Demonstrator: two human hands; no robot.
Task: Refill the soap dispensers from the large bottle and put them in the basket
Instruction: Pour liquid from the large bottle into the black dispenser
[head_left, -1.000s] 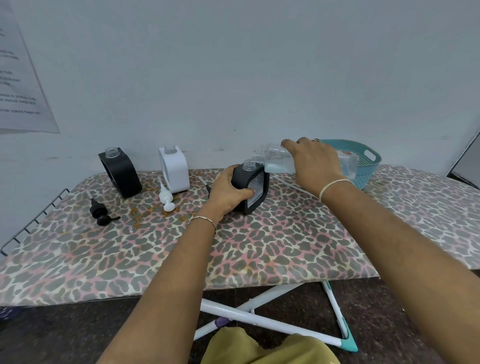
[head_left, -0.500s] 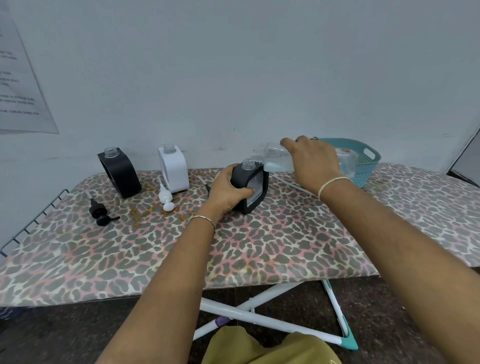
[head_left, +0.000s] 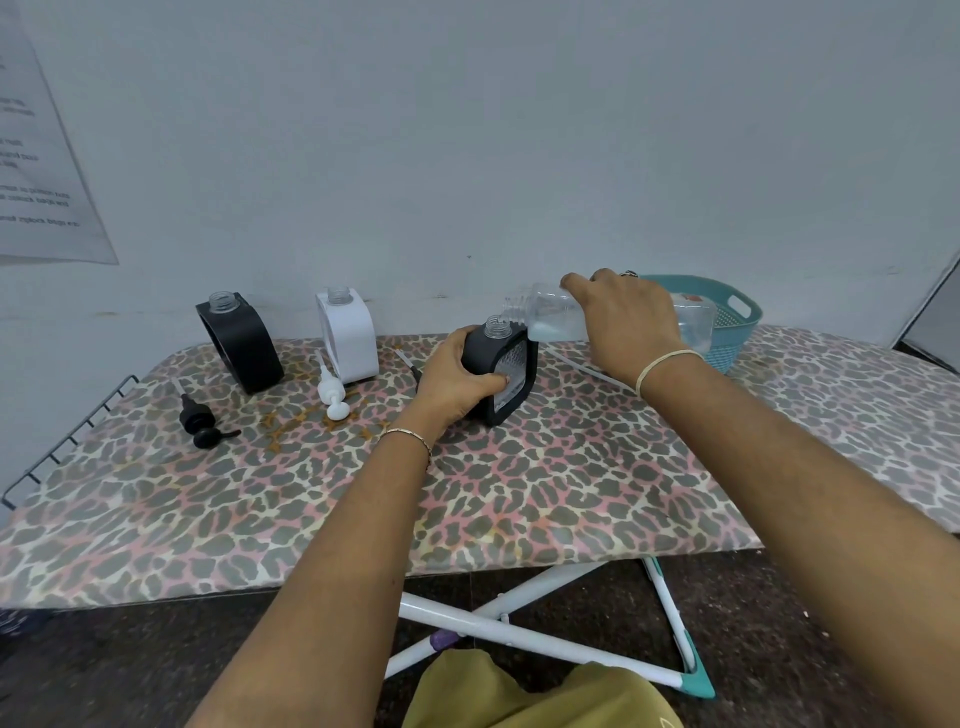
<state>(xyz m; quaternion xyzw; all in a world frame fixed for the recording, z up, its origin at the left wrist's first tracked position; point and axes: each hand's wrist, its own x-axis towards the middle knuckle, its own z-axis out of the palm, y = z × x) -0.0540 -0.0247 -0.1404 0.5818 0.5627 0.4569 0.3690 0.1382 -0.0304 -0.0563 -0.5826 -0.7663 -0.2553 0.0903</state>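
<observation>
My left hand (head_left: 453, 382) grips a black soap dispenser (head_left: 511, 374) with a clear window, standing upright on the leopard-print board (head_left: 571, 478) with its neck open. My right hand (head_left: 626, 317) holds the large clear bottle (head_left: 550, 314) tipped on its side, its mouth just above and to the right of the dispenser's neck. A little whitish liquid lies in the bottle. A second black dispenser (head_left: 241, 340) and a white dispenser (head_left: 347, 332) stand uncapped at the back left. The teal basket (head_left: 735, 325) sits at the back right, behind the bottle.
A black pump head (head_left: 200, 423) and a white pump head (head_left: 332, 397) lie on the board near their dispensers. A thin white tube (head_left: 582, 366) lies under the bottle. A wire rack (head_left: 62, 441) edges the board's left end. The wall is close behind.
Both hands keep nearly the same pose; the bottle stays tipped over the dispenser's neck with only a slight shift.
</observation>
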